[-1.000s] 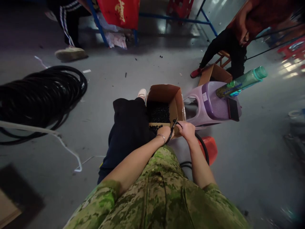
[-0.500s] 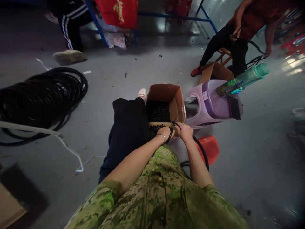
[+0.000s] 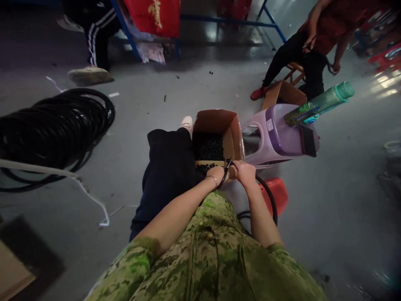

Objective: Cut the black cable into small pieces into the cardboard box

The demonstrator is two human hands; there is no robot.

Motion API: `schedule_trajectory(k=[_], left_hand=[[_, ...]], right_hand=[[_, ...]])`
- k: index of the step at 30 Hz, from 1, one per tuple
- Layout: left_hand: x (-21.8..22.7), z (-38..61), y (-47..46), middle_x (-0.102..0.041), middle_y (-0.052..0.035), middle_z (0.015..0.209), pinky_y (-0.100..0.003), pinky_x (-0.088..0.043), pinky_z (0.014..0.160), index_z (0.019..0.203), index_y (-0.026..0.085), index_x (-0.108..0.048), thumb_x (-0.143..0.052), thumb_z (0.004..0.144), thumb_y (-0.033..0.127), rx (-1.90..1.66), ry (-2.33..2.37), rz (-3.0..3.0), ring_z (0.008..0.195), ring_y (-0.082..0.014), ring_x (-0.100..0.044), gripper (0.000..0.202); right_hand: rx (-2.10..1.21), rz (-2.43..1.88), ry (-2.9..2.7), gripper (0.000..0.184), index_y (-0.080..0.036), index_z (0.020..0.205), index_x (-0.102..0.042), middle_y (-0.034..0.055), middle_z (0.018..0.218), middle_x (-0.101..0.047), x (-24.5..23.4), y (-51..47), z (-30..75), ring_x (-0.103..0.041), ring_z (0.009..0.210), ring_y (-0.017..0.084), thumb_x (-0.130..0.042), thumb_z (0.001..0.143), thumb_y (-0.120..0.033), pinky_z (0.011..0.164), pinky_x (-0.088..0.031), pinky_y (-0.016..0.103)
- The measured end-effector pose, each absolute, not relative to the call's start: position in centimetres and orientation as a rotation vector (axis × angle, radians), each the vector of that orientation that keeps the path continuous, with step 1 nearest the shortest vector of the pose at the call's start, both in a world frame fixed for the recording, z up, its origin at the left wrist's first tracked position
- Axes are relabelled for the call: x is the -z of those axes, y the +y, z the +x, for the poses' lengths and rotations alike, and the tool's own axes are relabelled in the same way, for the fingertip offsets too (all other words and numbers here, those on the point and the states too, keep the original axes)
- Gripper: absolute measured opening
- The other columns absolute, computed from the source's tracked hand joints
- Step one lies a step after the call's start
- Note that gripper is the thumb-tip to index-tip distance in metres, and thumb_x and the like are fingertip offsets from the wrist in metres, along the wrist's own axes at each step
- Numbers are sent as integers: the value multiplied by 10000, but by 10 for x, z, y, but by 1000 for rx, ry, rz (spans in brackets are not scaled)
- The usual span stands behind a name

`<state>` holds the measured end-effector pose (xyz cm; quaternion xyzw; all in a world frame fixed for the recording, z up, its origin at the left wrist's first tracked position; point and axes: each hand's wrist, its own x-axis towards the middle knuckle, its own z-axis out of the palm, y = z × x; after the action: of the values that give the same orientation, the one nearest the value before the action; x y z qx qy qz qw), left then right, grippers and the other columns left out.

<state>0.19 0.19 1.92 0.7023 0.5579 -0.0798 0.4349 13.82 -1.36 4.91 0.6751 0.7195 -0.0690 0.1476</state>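
Left hand: I see the left hand (image 3: 216,172) clasped round a black-handled, scissor-like metal tool (image 3: 229,161), frame centre.
Right hand: the right hand (image 3: 246,172) grips a long black flexible tube (image 3: 273,198) beside the blades.
Done, I judge: small black pieces (image 3: 209,149) heaped in an open brown cardboard box (image 3: 213,120), mid-frame.
Remaining, apparently: tube looping lower right.

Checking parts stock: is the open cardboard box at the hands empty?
No, many small black pieces lie in the cardboard box, just beyond the left hand.
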Motion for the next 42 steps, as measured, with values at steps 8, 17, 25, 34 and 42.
schedule_trajectory(k=[8, 17, 25, 34, 42], left_hand=[[-16, 3, 2, -722, -205, 992, -309, -524, 838, 960, 70, -742, -426, 893, 394, 143, 1383, 1753, 956, -268, -693, 457], [-11, 3, 4, -733, -158, 860, -282, -525, 809, 864, 95, -748, -419, 898, 406, 69, 1354, 1729, 866, -227, -699, 454], [-7, 2, 3, -727, -153, 990, -287, -524, 816, 972, 121, -734, -434, 875, 394, 107, 1365, 1732, 946, -243, -690, 416], [-16, 3, 3, -718, -201, 997, -317, -520, 849, 948, 78, -740, -421, 895, 418, 151, 1382, 1737, 959, -261, -689, 469], [-17, 1, 3, -723, -201, 971, -334, -511, 872, 934, 76, -752, -418, 907, 407, 60, 1374, 1763, 966, -273, -687, 471]], right_hand=[[156, 2003, 2015, 358, -248, 1193, -641, 93, 1069, -700, -48, -15, 140, -658, 908, 193, -400, 982, -409, 677, -405, 248], [131, 2077, 1995, 366, -253, 1232, -616, 87, 1076, -696, -52, -12, 137, -651, 898, 186, -391, 988, -407, 667, -388, 244], [177, 1889, 2065, 328, -243, 1132, -654, 89, 1031, -686, -62, -13, 127, -644, 913, 186, -394, 989, -383, 668, -375, 244], [158, 1943, 2001, 311, -231, 1132, -647, 101, 1040, -685, -58, -14, 131, -654, 897, 195, -420, 978, -379, 666, -389, 243], [155, 2057, 1962, 374, -250, 1264, -596, 103, 1088, -682, -56, -12, 130, -643, 926, 183, -375, 999, -396, 692, -398, 241]])
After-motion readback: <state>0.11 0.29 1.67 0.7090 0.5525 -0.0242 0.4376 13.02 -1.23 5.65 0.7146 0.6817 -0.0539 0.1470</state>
